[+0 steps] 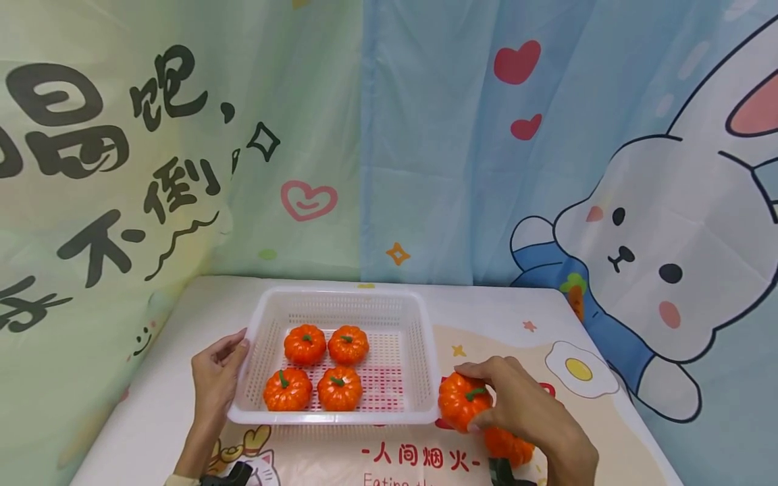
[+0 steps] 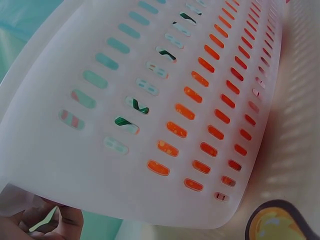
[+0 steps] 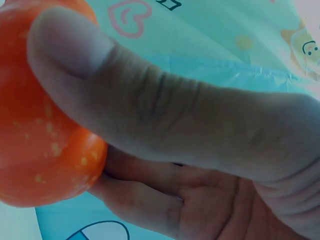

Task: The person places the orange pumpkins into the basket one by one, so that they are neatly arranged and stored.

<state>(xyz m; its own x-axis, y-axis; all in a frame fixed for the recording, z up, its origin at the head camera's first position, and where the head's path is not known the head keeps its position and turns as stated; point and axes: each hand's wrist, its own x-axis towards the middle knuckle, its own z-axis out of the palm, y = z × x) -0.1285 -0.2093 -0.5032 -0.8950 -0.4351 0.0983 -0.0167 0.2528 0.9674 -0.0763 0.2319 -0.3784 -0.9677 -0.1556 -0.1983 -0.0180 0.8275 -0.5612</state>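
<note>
The right hand (image 1: pixel 523 412) curls its thumb and fingers round a pumpkin (image 1: pixel 462 399), just right of the basket (image 1: pixel 425 351) on the table (image 1: pixel 152 405). Another pumpkin (image 1: pixel 507 445) lies mostly hidden under that hand. The left hand (image 1: pixel 215 378) grips the basket's left rim, fingers largely cut off in the wrist view. Four pumpkins (image 1: pixel 305 344) sit inside

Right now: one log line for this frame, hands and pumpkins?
left hand: holds basket rim | right hand: grips pumpkin beside basket | in basket: four pumpkins | another pumpkin under right hand
</note>
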